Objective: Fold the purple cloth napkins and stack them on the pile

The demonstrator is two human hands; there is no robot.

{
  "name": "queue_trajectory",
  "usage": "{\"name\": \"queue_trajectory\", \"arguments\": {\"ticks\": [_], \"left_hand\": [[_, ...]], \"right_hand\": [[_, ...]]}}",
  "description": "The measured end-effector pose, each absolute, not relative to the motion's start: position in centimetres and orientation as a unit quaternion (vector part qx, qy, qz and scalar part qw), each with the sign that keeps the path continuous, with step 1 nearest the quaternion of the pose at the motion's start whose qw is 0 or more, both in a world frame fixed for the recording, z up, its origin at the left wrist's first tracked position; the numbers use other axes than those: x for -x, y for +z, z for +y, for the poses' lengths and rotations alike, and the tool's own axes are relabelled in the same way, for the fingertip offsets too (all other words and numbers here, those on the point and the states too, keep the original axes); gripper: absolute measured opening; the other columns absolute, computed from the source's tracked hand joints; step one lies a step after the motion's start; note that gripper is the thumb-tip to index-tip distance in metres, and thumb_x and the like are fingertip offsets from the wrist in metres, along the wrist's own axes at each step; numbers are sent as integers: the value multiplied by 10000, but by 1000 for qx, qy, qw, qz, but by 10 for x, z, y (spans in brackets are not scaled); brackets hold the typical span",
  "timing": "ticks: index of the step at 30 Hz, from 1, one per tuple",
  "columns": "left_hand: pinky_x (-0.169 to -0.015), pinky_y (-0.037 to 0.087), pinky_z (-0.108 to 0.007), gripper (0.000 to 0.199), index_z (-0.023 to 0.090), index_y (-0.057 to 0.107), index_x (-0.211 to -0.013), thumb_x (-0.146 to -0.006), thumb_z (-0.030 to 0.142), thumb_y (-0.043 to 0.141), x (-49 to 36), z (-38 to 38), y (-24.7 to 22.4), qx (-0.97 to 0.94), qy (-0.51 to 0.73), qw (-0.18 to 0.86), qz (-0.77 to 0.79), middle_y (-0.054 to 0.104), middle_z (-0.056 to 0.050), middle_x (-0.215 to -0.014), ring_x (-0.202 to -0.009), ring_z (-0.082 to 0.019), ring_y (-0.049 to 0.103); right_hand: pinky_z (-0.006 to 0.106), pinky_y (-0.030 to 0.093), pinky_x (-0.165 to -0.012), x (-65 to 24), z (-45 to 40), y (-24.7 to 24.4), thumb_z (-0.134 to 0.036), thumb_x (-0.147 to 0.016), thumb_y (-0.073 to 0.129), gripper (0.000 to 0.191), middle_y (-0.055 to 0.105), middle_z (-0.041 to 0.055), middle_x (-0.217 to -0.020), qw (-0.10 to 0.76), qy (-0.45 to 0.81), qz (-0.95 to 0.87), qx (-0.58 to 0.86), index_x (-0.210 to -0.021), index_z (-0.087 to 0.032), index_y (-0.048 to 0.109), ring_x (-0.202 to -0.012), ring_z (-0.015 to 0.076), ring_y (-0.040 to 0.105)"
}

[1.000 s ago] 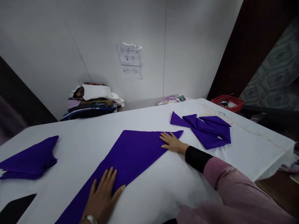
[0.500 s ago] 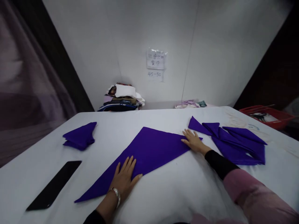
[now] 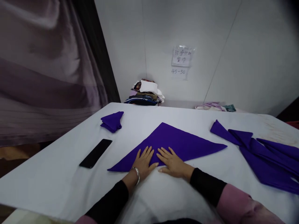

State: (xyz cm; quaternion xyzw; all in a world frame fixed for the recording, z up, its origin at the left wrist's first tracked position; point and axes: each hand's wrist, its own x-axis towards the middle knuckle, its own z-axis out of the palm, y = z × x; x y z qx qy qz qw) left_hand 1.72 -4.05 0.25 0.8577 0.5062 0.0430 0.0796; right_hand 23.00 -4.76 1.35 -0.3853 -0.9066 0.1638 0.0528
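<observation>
A purple cloth (image 3: 173,137) lies folded into a large triangle on the white-covered table, its long edge toward me. My left hand (image 3: 144,161) rests flat on it near the middle of that edge, fingers spread, a silver bracelet at the wrist. Close beside it, my right hand (image 3: 172,161) also lies flat on the fabric, fingers outstretched. Neither hand grips anything. Another purple cloth (image 3: 112,121), folded small, sits at the far left. More purple cloths (image 3: 263,161) lie loosely heaped on the right.
A black phone (image 3: 95,153) lies left of the triangle on the white tablecloth (image 3: 58,174). Stacked fabrics (image 3: 147,93) stand beyond the table's far edge, with other folded cloth (image 3: 211,106) farther right. A handwritten sign (image 3: 181,57) hangs on the wall. A curtain (image 3: 46,71) hangs at left.
My right hand has slid from the triangle's right corner to its middle, beside my left hand. The view has swung left. The cloth stays a triangle.
</observation>
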Motion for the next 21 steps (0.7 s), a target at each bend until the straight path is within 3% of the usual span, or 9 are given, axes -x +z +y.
{"name": "queue_trajectory", "arguments": {"ticks": [10, 21], "left_hand": [[-1104, 56, -526, 755, 191, 213, -1420, -834, 667, 252, -63, -45, 11, -860, 85, 151, 481, 197, -91, -1500, -1384, -249, 108], [-1103, 62, -517, 791, 166, 244, -1413, -821, 690, 233, 25, -69, 7, -799, 46, 95, 592, 202, -90, -1494, -1381, -265, 123]], "right_hand": [[526, 28, -1087, -230, -48, 6, -536, -878, 368, 687, 200, 82, -1495, 48, 148, -911, 383, -1450, -236, 135, -1376, 268, 110], [516, 54, -1090, -233, -49, 5, -599, -887, 270, 675, 154, 76, -1502, 40, 130, -917, 375, -1445, -234, 168, -1380, 258, 91]]}}
